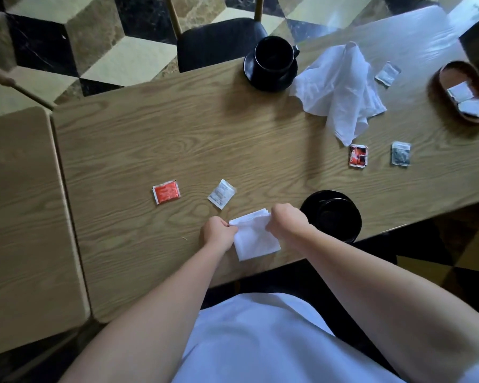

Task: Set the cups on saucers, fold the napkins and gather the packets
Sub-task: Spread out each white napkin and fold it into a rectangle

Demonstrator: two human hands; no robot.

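Observation:
A small folded white napkin (pixel 256 239) lies near the table's front edge. My left hand (pixel 217 230) pinches its far left corner and my right hand (pixel 286 220) grips its far right corner. A black cup (pixel 333 214) sits on a black saucer (pixel 313 201) just right of my right hand. A second black cup (pixel 274 55) stands on its saucer (pixel 271 84) at the far edge. A crumpled white napkin (pixel 340 89) lies beside it. Loose packets lie about: red (pixel 166 192), white (pixel 221 194), red-black (pixel 357 155), grey (pixel 400 153), white (pixel 387 73).
A brown oval tray (pixel 437 87) at the far right holds two white packets (pixel 466 99). A black chair (pixel 219 41) stands beyond the table. A second wooden tabletop (pixel 25 217) adjoins on the left, with a seam between.

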